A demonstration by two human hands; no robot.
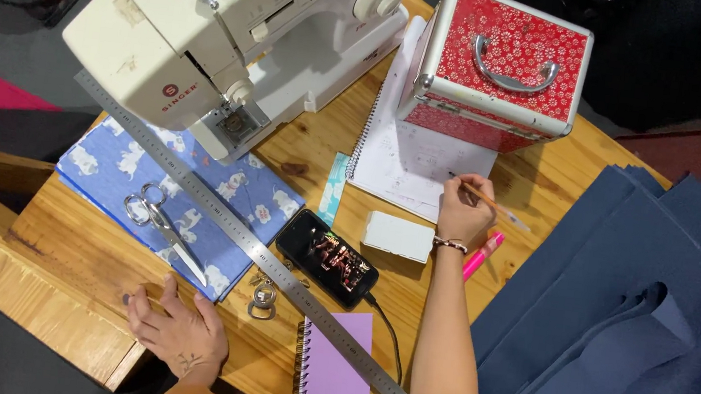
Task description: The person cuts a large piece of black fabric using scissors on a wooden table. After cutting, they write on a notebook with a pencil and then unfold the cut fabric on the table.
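Overhead view of a wooden tabletop (541, 171) set up for sewing. The right hand (462, 209) pinches a pencil (492, 204) between thumb and fingers, its tip resting on the open spiral notebook (413, 156), whose far end lies under a red flower-patterned case (502, 64) with a metal handle. The left hand (174, 329) lies flat with fingers spread on the near edge of the tabletop, holding nothing, just below the blue printed cloth (181, 194).

On the cloth rest a pair of scissors (158, 222). A long steel ruler (247, 242) runs diagonally across it, from beneath the white sewing machine (238, 23) towards the near right. A phone (327, 256) with a lit screen and a cable attached sits just beyond the ruler, beside a small white box (397, 235). A purple spiral notebook (336, 363) lies near the forearm, partly under the ruler. A pink marker (482, 255) lies beside the right wrist. Folded dark blue fabric (621, 319) covers the right side of the tabletop.
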